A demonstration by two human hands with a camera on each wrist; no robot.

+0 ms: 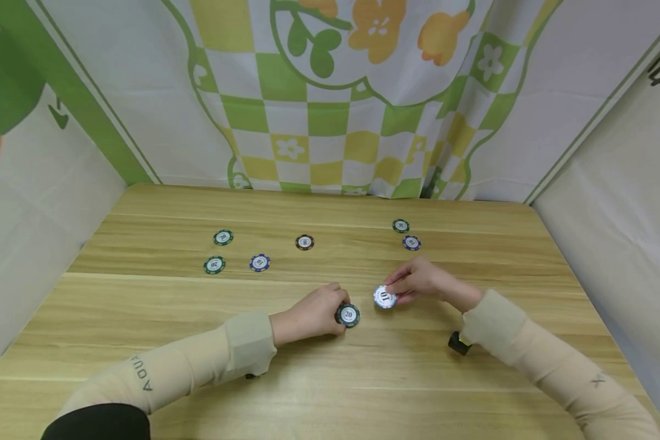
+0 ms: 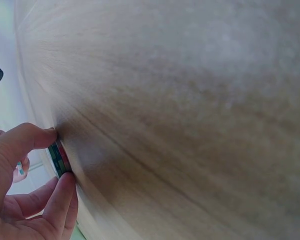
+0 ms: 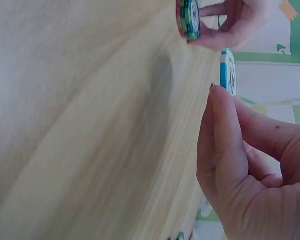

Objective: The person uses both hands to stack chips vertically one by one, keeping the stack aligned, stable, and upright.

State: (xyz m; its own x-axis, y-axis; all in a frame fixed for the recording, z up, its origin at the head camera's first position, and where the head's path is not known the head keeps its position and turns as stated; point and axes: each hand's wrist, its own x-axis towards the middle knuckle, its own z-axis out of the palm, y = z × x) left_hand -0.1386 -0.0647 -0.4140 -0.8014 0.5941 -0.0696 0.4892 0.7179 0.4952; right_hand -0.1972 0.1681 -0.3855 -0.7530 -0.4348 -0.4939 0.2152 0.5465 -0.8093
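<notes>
My left hand [image 1: 316, 311] grips a small stack of poker chips [image 1: 349, 315] by its edges, thumb on one side and fingers on the other. A green chip marked 20 tops this stack, and a red edge shows at its bottom in the right wrist view. To its right, my right hand [image 1: 422, 280] pinches a blue-and-white poker chip [image 1: 384, 297] marked 10 between thumb and fingertips. That chip is raised above the wooden table [image 1: 363, 391]. In the left wrist view the stack's edge [image 2: 59, 159] appears right at the tabletop.
At the back left lie two green chips [image 1: 223, 238] and a blue chip [image 1: 260, 263]. A dark chip [image 1: 305, 242] marked 100 is at the back middle. Beyond my right hand are another green chip [image 1: 401, 226] and a blue one [image 1: 411, 242]. Patterned curtains [image 1: 319, 122] enclose the table.
</notes>
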